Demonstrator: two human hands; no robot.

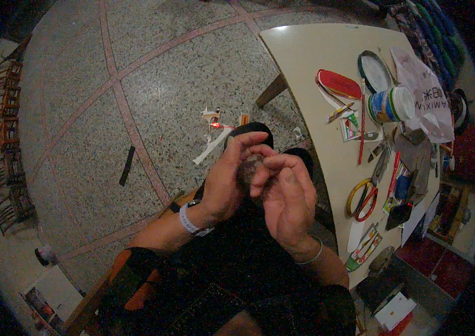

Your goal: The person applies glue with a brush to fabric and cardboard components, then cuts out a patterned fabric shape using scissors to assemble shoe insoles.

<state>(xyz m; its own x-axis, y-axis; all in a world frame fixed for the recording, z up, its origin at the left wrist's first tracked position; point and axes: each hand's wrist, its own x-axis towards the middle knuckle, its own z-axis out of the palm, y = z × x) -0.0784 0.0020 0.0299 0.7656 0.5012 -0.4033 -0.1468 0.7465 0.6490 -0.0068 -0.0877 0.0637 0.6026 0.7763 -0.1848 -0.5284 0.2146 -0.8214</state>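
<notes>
– What's the left hand (227, 179) doing?
– Raised over the lap, fingers curled, pinching a small dark piece (250, 168).
– Which way does the piece run?
– Too blurred to tell its axis; it sits between both hands, above the floor (80, 101).
– And the right hand (285, 196)?
– Palm toward the face, fingertips pinching the same piece. Scissors (362, 197) lie on the table (304, 61) to the right.
</notes>
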